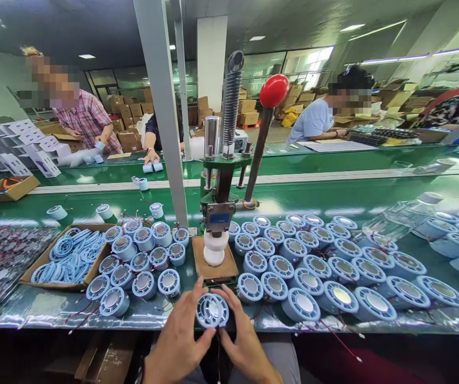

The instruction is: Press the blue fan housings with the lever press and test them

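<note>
Between my two hands, just in front of the bench press, is a round light-blue housing (212,310) with a ring on its face and a wire hanging below. My left hand (183,333) grips its left side with thumb and fingers. The right side is held by my right hand (242,335) in the same way. Beyond them stands the hand press (218,213), with a red-knobbed lever (274,90) raised and a white round pressing head (215,248) over a brown board (199,258).
A cardboard box of blue rings (69,256) sits left of several blue housings (144,240). Many more housings (301,304) fill the right side. A grey post (161,106) rises behind. Clear plastic bottles (403,216) lie at the right. People work across the green bench.
</note>
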### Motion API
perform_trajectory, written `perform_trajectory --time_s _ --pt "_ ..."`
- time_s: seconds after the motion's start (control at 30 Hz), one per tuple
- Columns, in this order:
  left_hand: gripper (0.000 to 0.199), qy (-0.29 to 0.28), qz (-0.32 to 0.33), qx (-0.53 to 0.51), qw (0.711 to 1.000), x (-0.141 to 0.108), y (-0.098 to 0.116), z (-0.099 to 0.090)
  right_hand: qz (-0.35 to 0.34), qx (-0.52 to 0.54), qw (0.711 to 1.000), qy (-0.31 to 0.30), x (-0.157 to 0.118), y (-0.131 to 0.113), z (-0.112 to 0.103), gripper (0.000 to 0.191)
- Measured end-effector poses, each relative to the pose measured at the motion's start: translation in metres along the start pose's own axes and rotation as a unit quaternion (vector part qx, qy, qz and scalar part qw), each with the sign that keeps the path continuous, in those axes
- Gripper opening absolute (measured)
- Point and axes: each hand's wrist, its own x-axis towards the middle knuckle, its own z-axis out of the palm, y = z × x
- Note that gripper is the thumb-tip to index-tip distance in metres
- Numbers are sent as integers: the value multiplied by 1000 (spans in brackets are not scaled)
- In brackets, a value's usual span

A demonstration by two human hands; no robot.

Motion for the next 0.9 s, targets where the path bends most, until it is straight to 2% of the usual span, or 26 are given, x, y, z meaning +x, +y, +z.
perform_trajectory --time_s 0.07,0.13,0.37,0.47,0.57,0.67,0.73,0.8,0.9 --pt "79 -34 33 8 999 8 5 -2 1 18 1000 -22 6 -1 7 81" --pt "87 -51 35 11 998 14 5 -1 6 28 999 -28 10 -1 11 83" --pt "82 -61 -32 -56 996 15 -1 1 35 36 998 -32 10 0 11 86" --pt "78 -46 -66 -83 993 8 -4 12 36 26 998 -37 11 1 11 84" --pt "68 -19 -81 -109 991 0 -12 30 10 -4 997 -77 10 -1 5 77" --pt "63 1 -109 -139 984 -5 -16 46 -32 -83 987 -133 15 -22 -23 78" --pt "62 13 -133 -146 980 -3 -12 47 -91 -159 977 -112 30 -53 -56 79" --pt "61 22 -150 -142 978 3 -5 38 -180 -226 957 -16 60 -98 -97 71" --pt "59 42 -144 -138 979 23 4 8 -289 -276 903 159 136 -174 -157 53"
